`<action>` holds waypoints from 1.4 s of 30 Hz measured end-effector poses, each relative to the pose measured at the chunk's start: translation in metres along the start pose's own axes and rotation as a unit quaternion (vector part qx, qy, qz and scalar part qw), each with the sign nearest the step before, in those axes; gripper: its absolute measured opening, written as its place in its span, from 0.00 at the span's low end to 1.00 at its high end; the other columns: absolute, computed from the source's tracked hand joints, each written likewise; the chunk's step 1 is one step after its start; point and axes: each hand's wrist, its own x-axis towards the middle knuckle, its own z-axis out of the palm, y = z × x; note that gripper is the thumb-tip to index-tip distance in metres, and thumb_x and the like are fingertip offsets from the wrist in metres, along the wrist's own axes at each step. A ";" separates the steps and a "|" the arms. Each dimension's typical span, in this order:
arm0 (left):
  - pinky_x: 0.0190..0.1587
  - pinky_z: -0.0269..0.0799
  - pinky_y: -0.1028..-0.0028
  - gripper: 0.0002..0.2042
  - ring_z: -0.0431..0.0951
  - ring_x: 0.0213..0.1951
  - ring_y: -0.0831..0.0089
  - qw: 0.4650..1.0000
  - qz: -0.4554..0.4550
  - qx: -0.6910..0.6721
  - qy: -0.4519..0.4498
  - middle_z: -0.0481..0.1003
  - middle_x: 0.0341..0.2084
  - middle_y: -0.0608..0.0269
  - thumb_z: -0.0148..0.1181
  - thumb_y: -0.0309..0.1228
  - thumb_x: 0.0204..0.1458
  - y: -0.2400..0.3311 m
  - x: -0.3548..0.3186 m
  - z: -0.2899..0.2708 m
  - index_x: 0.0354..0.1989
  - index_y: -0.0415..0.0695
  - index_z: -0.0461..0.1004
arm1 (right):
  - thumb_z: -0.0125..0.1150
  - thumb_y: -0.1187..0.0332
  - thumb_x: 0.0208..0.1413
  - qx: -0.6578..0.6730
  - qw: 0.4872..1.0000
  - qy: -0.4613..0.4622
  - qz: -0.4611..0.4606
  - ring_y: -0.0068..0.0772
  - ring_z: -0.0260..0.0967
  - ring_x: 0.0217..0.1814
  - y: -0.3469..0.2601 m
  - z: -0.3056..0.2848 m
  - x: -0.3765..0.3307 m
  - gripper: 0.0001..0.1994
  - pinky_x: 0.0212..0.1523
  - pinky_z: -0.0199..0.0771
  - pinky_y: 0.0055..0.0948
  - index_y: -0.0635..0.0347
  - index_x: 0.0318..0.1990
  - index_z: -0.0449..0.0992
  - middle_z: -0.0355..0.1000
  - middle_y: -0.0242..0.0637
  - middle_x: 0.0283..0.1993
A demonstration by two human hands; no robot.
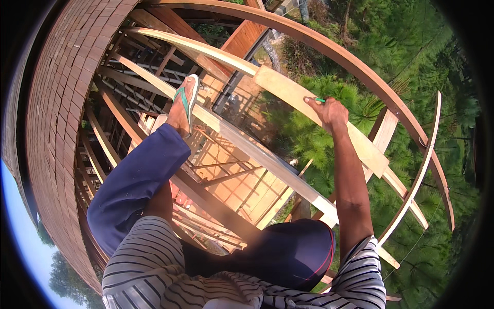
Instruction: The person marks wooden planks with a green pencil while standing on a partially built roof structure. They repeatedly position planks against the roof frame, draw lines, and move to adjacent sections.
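My right hand (pixel 332 110) is closed over the edge of a pale, flat wooden board (pixel 360 144), its thumb on the upper face. A thin green stick (pixel 319 100), like a pencil or pen, pokes out between thumb and forefinger. The board lies along a long, narrow rafter (pixel 211 51), covering part of it. My left forearm (pixel 159 203) goes down behind my raised left leg, and the hand on it is hidden. My left foot, in a green-strapped flip-flop (pixel 185 105), rests on a lower wooden beam (pixel 257 152).
A curved timber (pixel 309 38) arches beyond the board. Another thin curved strip (pixel 417 180) crosses the rafter ends at right. Brown roof shingles (pixel 62 103) slope away at left. Through the open framing, a sunlit floor (pixel 242 180) lies far below, with green trees (pixel 411 62) beyond.
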 end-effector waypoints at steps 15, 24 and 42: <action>0.51 0.73 0.66 0.23 0.80 0.45 0.66 0.668 0.547 0.027 -0.505 0.80 0.49 0.52 0.53 0.44 0.64 0.275 -0.201 -0.175 0.51 0.33 0.77 | 0.42 0.16 0.44 -0.003 1.000 0.029 -0.008 0.49 0.79 0.48 0.017 0.012 0.009 0.52 0.50 0.77 0.47 0.65 0.43 0.82 0.81 0.50 0.41; 0.63 0.63 0.53 0.28 0.69 0.61 0.51 0.912 0.315 -0.265 -0.007 0.71 0.57 0.42 0.38 0.51 0.68 0.216 -0.042 -0.052 0.58 0.38 0.71 | 0.40 0.16 0.45 0.014 1.000 0.002 -0.006 0.45 0.80 0.50 0.007 0.003 0.001 0.51 0.49 0.79 0.45 0.60 0.48 0.81 0.81 0.45 0.43; 0.66 0.58 0.57 0.25 0.68 0.60 0.50 0.592 0.564 -0.249 -0.520 0.74 0.56 0.49 0.49 0.45 0.65 0.253 -0.355 0.031 0.60 0.37 0.70 | 0.48 0.19 0.46 0.059 0.986 0.152 -0.026 0.57 0.79 0.40 0.029 -0.101 -0.075 0.44 0.42 0.77 0.52 0.60 0.37 0.78 0.78 0.54 0.30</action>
